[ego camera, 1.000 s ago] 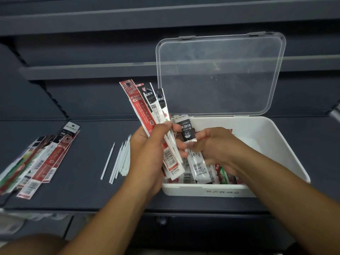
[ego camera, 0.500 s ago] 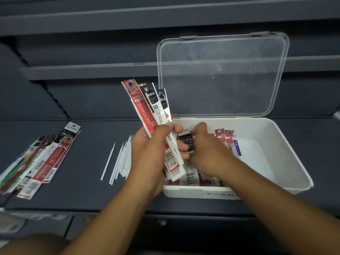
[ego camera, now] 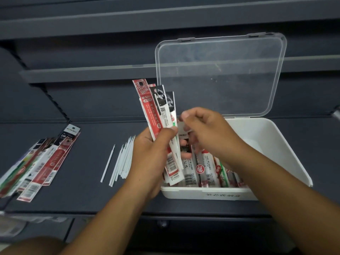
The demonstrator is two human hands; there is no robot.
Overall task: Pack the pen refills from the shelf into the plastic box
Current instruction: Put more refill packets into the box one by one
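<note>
My left hand (ego camera: 152, 159) grips a fanned bundle of red, black and white pen refill packs (ego camera: 158, 116), held upright over the left end of the white plastic box (ego camera: 276, 144). My right hand (ego camera: 206, 133) hovers above the box with its fingers curled. Its fingertips are at the right edge of the bundle, and motion blur hides whether they pinch a pack. Several refill packs (ego camera: 204, 172) lie flat in the box's left half. The clear lid (ego camera: 220, 74) stands open behind.
More refill packs (ego camera: 38, 162) lie fanned at the left end of the dark shelf (ego camera: 88, 190). Several loose white refill tubes (ego camera: 121, 161) lie between them and the box. Dark shelf boards rise behind the box. The box's right half shows a bare white floor.
My right hand left a pack down in the box and rose to the right edge of the bundle. My left hand kept the bundle in about the same place.
</note>
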